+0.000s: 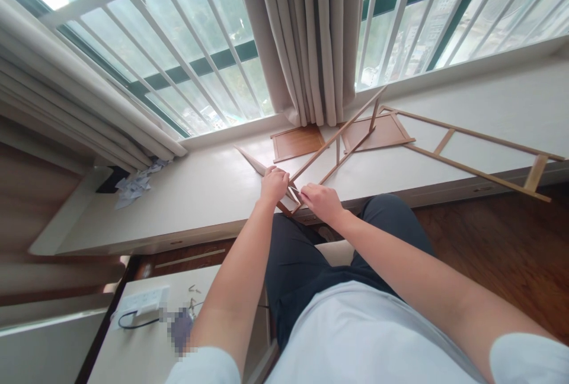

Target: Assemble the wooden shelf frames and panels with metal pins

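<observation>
Clasping with the left hand (275, 184), fingers wrapped down around the near end of a slim brown wooden frame (320, 153) with two long rails and short crossbars. Bringing the right hand (322, 200) in just beside, fingers curled and thumb side inward, to the same end; cannot tell whether clamped on the frame or on something small, fingertips being partly hidden. Showing the backs of both hands, with the left arm reaching forward nearly straight and the right slanting in from the lower right. Holding the frame above the front edge of a long white window ledge (204, 194), far end pointing right toward the window. Seen jutting left from behind the left hand: a thin tapering brown piece (250, 160).

Lying farther out on the ledge: a reddish-brown rectangular wooden panel (299, 143), a paler brown framed panel (377, 132) partly behind the held frame, and, to the right, a ladder-shaped light-brown wooden frame (444, 141) overhanging the edge. Hanging behind: a pleated beige curtain (311, 40). Lying far left: crumpled white papers (133, 187).
</observation>
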`<state>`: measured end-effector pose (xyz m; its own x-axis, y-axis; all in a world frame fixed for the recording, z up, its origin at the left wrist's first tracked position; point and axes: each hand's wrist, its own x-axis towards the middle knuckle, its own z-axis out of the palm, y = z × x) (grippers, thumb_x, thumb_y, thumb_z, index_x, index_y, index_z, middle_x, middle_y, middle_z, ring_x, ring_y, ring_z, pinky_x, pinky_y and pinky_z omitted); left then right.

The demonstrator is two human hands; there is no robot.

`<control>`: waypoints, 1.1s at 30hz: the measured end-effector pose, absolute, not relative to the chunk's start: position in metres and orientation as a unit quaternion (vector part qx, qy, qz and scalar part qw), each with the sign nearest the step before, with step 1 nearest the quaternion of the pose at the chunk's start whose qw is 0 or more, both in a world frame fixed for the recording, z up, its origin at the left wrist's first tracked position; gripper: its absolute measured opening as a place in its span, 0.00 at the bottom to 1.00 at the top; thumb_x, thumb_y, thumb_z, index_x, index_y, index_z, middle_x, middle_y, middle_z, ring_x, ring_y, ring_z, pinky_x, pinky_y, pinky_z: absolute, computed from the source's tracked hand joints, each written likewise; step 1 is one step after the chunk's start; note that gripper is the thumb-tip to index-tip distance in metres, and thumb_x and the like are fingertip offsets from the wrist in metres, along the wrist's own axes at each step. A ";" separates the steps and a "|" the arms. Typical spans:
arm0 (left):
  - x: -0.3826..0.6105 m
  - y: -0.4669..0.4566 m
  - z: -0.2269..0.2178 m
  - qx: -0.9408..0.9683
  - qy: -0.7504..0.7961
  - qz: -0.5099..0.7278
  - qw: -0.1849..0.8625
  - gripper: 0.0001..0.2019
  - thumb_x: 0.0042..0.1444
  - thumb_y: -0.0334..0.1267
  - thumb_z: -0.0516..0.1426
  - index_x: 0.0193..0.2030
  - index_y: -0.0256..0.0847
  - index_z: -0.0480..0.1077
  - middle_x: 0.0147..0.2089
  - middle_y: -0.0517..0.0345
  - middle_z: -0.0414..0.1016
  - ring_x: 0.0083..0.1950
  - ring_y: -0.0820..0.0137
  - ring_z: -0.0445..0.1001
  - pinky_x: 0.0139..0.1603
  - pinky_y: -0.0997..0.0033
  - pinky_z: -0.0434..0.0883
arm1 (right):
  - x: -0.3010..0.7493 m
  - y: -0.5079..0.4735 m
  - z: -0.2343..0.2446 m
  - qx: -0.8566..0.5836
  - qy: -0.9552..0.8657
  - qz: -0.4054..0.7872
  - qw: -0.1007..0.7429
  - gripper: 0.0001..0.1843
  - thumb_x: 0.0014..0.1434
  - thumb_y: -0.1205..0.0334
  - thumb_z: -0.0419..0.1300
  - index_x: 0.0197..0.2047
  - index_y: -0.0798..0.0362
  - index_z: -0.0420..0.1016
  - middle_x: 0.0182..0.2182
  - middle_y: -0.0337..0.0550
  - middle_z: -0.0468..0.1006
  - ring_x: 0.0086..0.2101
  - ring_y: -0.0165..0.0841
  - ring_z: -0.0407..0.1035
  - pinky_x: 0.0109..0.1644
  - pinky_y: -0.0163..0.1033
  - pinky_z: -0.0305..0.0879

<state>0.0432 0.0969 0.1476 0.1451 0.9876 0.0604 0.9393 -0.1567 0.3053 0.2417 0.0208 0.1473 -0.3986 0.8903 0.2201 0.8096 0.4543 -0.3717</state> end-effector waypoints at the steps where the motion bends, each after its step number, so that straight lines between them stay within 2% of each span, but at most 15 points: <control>1: 0.044 0.097 0.148 0.750 0.642 0.125 0.097 0.20 0.70 0.43 0.47 0.39 0.45 0.80 0.51 0.50 0.80 0.68 0.57 0.63 0.72 0.55 0.61 | 0.242 0.021 0.146 -0.508 -0.833 0.101 0.196 0.19 0.76 0.56 0.48 0.44 0.51 0.78 0.40 0.47 0.80 0.39 0.34 0.71 0.34 0.38 0.50; 7: 0.046 0.095 0.152 0.745 0.648 0.122 0.100 0.20 0.70 0.43 0.47 0.40 0.45 0.80 0.51 0.50 0.81 0.68 0.58 0.62 0.72 0.56 0.61 | 0.239 0.019 0.146 -0.498 -0.840 0.097 0.193 0.18 0.75 0.57 0.49 0.41 0.53 0.78 0.39 0.46 0.81 0.38 0.33 0.72 0.34 0.38 0.48; 21: 0.051 0.091 0.161 0.737 0.660 0.105 0.105 0.18 0.69 0.41 0.47 0.40 0.45 0.79 0.52 0.51 0.80 0.67 0.60 0.63 0.71 0.57 0.62 | 0.234 0.021 0.152 -0.514 -0.827 0.116 0.194 0.16 0.74 0.57 0.51 0.41 0.52 0.78 0.40 0.46 0.81 0.38 0.34 0.72 0.34 0.38 0.50; 33: 0.051 0.091 0.160 0.733 0.662 0.110 0.110 0.19 0.69 0.41 0.47 0.39 0.44 0.79 0.52 0.50 0.80 0.68 0.59 0.62 0.71 0.55 0.62 | 0.238 0.023 0.154 -0.484 -0.853 0.089 0.173 0.18 0.75 0.57 0.48 0.44 0.52 0.79 0.40 0.49 0.81 0.39 0.35 0.72 0.35 0.38 0.52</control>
